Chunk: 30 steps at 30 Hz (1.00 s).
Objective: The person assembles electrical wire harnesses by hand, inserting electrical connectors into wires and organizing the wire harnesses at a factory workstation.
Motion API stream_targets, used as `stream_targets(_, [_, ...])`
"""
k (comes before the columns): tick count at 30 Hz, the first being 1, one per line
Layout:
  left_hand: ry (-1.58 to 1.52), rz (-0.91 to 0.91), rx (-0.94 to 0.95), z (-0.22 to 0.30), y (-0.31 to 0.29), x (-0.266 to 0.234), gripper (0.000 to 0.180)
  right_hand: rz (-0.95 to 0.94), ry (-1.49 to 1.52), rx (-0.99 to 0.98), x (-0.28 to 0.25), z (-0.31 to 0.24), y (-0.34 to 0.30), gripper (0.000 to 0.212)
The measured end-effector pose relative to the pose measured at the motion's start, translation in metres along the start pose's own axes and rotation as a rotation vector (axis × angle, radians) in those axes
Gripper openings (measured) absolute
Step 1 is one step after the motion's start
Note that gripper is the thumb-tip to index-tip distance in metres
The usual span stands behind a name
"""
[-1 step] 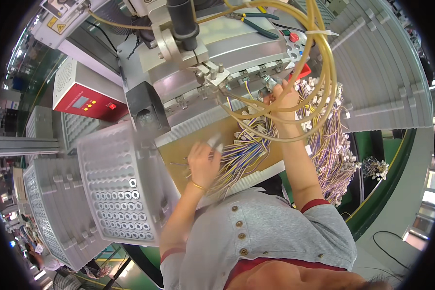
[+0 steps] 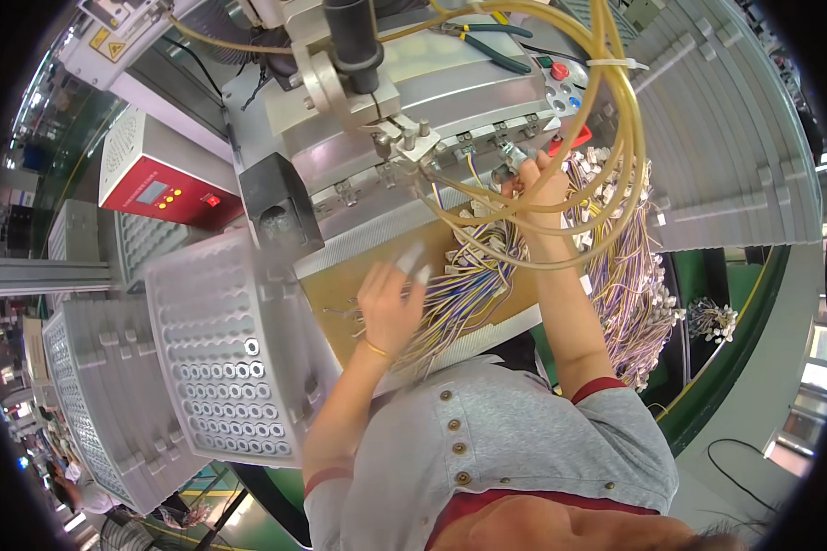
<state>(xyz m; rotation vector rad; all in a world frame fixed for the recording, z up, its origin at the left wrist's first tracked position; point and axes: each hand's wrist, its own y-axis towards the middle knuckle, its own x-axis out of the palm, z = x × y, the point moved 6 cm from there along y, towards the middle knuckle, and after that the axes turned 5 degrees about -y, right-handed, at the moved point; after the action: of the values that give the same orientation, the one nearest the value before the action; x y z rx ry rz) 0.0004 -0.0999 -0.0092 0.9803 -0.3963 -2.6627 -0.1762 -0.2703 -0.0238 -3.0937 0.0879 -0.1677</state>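
Observation:
My right hand (image 2: 544, 184) is closed around a small metal fitting (image 2: 515, 156) at the right end of the machine's metal rail; the loops of yellow tubing partly cover this hand. My left hand (image 2: 390, 301), slightly blurred, is over the brown board (image 2: 340, 317) with fingers stretched out and apart. White covers sit on two of its fingertips. Just right of it lies a bundle of wires (image 2: 459, 298) in yellow, blue, white and dark colours, with white connectors at the far end. I see nothing held in the left hand.
Yellow tubing (image 2: 629, 147) loops in front of the machine head (image 2: 404, 138). A tray of metal rings (image 2: 225, 386) stands left, below a red-fronted control box (image 2: 170, 195). A heap of wires (image 2: 620, 275) hangs right, beside stacked trays (image 2: 726, 138). Pliers (image 2: 496, 50) lie on top.
My left hand has shifted slightly up and to the right over the board. My right hand stays on the metal fitting.

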Motion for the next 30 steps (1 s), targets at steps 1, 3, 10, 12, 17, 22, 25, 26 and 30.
stream_targets(1, [0.037,0.159,0.131,0.025,0.017,-0.013,0.03,0.011,-0.028,-0.006,0.0,0.002,0.001,0.01])
stream_targets(3, [0.136,0.11,0.25,0.047,0.041,-0.009,0.022,0.02,-0.018,-0.03,-0.002,0.007,0.002,0.011])
stream_targets(10, [0.658,0.017,0.24,0.045,0.066,0.021,0.005,0.035,0.054,-0.025,0.001,0.004,-0.011,0.009])
stream_targets(12, [0.626,0.015,0.244,0.051,0.072,0.019,0.006,0.062,-0.039,-0.181,-0.001,-0.01,-0.012,0.007])
stream_targets(17, [0.176,0.208,0.271,0.051,0.076,-0.021,0.01,-0.009,0.163,-0.086,0.001,-0.003,-0.008,0.014])
stream_targets(22, [0.01,0.173,0.235,0.03,0.02,-0.018,0.035,-0.019,0.072,-0.147,0.001,-0.007,-0.002,0.016])
stream_targets(25, [0.056,0.07,0.14,0.007,-0.006,-0.008,0.029,-0.002,0.107,-0.142,0.004,-0.01,-0.004,0.019])
stream_targets(26, [0.06,0.072,0.13,-0.003,-0.013,-0.008,0.029,-0.01,0.106,-0.135,0.001,-0.006,-0.002,0.019])
stream_targets(30, [0.117,-0.111,0.087,-0.033,-0.028,0.009,0.025,-0.233,0.237,-0.045,0.016,0.001,0.006,0.021])
